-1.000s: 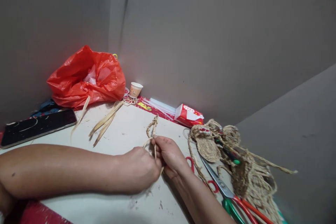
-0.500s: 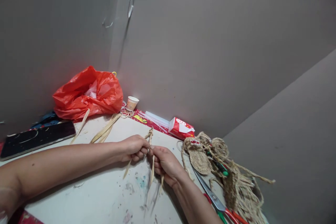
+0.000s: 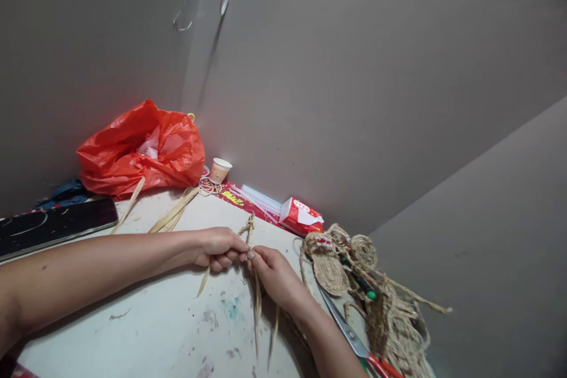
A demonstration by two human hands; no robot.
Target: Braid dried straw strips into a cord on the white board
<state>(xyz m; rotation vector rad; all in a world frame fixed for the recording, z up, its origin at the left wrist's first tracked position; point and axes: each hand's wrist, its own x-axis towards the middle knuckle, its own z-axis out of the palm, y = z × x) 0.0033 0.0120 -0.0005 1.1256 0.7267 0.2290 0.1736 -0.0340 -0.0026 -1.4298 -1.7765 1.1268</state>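
My left hand (image 3: 218,248) and my right hand (image 3: 273,274) meet over the middle of the white table (image 3: 146,325). Both pinch pale straw strips where a short braided straw cord (image 3: 248,230) ends. The braid runs away from my fingers toward the wall. Loose strip ends (image 3: 257,313) hang down toward me below my hands, and one strip sticks out under my left hand.
A red plastic bag (image 3: 142,147) sits in the far left corner with loose straw strips (image 3: 172,215) before it. A dark phone (image 3: 53,225) lies at left. A paper cup (image 3: 219,170), a red-white pack (image 3: 301,215), woven straw sandals (image 3: 349,266) and scissors (image 3: 354,336) lie at right.
My hands shifted from a tight overlapped grip to a fingertip pinch side by side, and the loose strip ends now hang down toward me. The view tilted up, then eased back.
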